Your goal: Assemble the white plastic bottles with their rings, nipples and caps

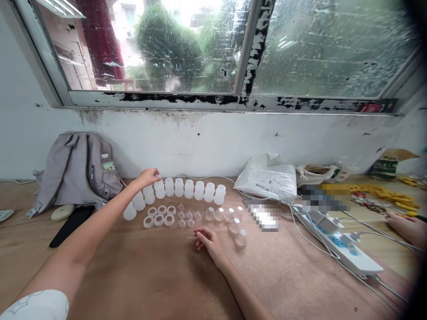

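My left hand [148, 177] reaches to the row of bottles, its fingers closed at the neck of one translucent white bottle [160, 190]. Several similar bottles [199, 191] stand upright in a curved row on both sides of it, some partly hidden behind my left forearm. Near the table's middle, my right hand [207, 241] rests with fingers loosely curled and apart, holding nothing that I can see. Just beyond it lie several clear nipples [190, 215]. White collar rings [159, 219] sit left of these, and clear domed caps [234, 226] form a bent line to the right.
A grey backpack [78, 166] and black phone [71, 226] are at left. Behind the caps lies a plastic-wrapped package [268, 177]. Cables and a white power strip [340, 242] occupy the right side. Another person's hand [405, 226] is at the far right, near yellow items [383, 195].
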{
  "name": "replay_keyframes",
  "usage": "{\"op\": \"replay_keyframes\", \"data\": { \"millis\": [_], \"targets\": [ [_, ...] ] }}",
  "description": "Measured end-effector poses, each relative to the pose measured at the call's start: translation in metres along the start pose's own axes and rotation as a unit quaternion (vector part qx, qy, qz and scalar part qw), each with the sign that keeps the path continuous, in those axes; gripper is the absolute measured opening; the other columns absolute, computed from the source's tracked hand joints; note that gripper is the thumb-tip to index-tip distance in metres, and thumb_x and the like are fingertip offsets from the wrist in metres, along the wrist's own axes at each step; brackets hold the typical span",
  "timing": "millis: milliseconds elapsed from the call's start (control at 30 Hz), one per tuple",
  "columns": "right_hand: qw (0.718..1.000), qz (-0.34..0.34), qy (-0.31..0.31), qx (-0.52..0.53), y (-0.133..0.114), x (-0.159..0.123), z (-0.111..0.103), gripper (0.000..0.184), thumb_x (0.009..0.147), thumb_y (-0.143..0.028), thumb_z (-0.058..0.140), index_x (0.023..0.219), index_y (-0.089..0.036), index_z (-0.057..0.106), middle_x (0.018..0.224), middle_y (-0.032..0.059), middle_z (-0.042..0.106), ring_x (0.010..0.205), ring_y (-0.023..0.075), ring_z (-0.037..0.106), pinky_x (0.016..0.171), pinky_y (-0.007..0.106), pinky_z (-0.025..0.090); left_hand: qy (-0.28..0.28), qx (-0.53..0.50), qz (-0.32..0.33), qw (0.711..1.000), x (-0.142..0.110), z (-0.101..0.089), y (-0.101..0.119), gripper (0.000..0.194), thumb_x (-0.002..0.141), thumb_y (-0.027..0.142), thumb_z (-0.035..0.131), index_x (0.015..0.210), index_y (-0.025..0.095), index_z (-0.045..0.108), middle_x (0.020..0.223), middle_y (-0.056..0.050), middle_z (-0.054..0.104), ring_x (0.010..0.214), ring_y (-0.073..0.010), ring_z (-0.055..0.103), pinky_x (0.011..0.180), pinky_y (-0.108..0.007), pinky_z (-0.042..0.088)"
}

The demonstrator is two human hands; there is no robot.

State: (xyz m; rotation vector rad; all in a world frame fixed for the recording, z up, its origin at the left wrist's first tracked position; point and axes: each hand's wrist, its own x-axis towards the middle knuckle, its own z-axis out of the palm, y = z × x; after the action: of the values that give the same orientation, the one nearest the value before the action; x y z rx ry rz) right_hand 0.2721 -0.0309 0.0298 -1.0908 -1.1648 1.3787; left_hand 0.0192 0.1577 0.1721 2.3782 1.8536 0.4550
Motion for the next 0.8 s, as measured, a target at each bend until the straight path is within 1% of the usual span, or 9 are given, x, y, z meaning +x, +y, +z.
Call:
{"op": "replay_keyframes", "data": {
  "millis": [100, 200, 400, 567, 633, 700, 800],
  "targets": [
    [1.0, 0.001, 0.003, 0.003, 0.001, 0.0, 0.0, 0.03, 0.065, -0.041, 0.062, 0.08, -0.016, 0.061, 0.069, 0.001, 0.057, 0.05, 0.0094, 0.052, 0.044, 0.021, 0.043, -0.002, 0.012, -0.016, 1.0, 0.006, 0.012, -0.01, 0.03, 0.068, 0.035, 0.056, 0.089, 0.014, 0.058, 0.087, -0.009, 0.064, 0.085, -0.0226, 0.058, 0.071, -0.028, 0.041],
    [1.0, 0.001, 0.001, 0.003, 0.003, 0.001, 0.0, 0.03, 0.065, -0.042, 0.061, 0.08, -0.016, 0.061, 0.068, 0.0007, 0.057, 0.049, 0.0093, 0.052, 0.043, 0.021, 0.043, 0.003, 0.017, -0.022, 1.0, 0.009, 0.019, -0.014, 0.031, 0.07, 0.035, 0.054, 0.092, 0.014, 0.057, 0.091, -0.01, 0.064, 0.089, -0.0235, 0.057, 0.073, -0.029, 0.04],
    [1.0, -0.001, 0.002, 0.001, 0.003, 0.001, 0.0, 0.032, 0.064, -0.043, 0.062, 0.08, -0.016, 0.062, 0.067, 0.0008, 0.056, 0.049, 0.0093, 0.052, 0.043, 0.021, 0.042, 0.005, 0.018, -0.014, 1.0, 0.012, 0.023, -0.017, 0.031, 0.069, 0.035, 0.054, 0.094, 0.016, 0.055, 0.096, -0.008, 0.063, 0.09, -0.0214, 0.056, 0.074, -0.026, 0.04],
    [1.0, -0.001, 0.004, 0.0, 0.002, 0.0, 0.001, 0.032, 0.065, -0.041, 0.062, 0.084, -0.015, 0.061, 0.068, 0.0008, 0.057, 0.049, 0.0092, 0.052, 0.044, 0.021, 0.041, 0.016, 0.021, -0.01, 1.0, 0.011, 0.024, -0.019, 0.033, 0.068, 0.036, 0.055, 0.093, 0.015, 0.056, 0.09, -0.009, 0.063, 0.087, -0.0234, 0.057, 0.073, -0.029, 0.041],
    [1.0, 0.0, 0.008, 0.0, 0.001, 0.0, 0.001, 0.033, 0.064, -0.041, 0.062, 0.085, -0.016, 0.06, 0.068, 0.0007, 0.058, 0.048, 0.0094, 0.052, 0.044, 0.022, 0.041, 0.033, 0.021, -0.006, 0.999, 0.01, 0.02, -0.017, 0.036, 0.067, 0.036, 0.056, 0.095, 0.014, 0.055, 0.092, -0.01, 0.062, 0.088, -0.0237, 0.056, 0.074, -0.029, 0.041],
    [1.0, 0.002, 0.011, -0.003, 0.001, 0.0, 0.001, 0.032, 0.064, -0.042, 0.062, 0.084, -0.017, 0.061, 0.067, 0.0004, 0.058, 0.048, 0.0095, 0.052, 0.043, 0.022, 0.041, 0.066, 0.023, -0.003, 0.998, 0.004, 0.015, -0.012, 0.036, 0.069, 0.037, 0.054, 0.098, 0.014, 0.054, 0.1, -0.011, 0.058, 0.094, -0.0249, 0.053, 0.079, -0.031, 0.039],
    [1.0, 0.0, 0.01, -0.01, 0.002, -0.001, 0.002, 0.031, 0.063, -0.041, 0.063, 0.083, -0.017, 0.061, 0.067, 0.0002, 0.058, 0.047, 0.0095, 0.051, 0.043, 0.022, 0.04, 0.126, 0.023, 0.008, 0.992, -0.018, 0.012, 0.003, 0.028, 0.078, 0.033, 0.042, 0.097, 0.015, 0.054, 0.108, -0.011, 0.053, 0.103, -0.0254, 0.046, 0.088, -0.035, 0.034]
  ]
}}
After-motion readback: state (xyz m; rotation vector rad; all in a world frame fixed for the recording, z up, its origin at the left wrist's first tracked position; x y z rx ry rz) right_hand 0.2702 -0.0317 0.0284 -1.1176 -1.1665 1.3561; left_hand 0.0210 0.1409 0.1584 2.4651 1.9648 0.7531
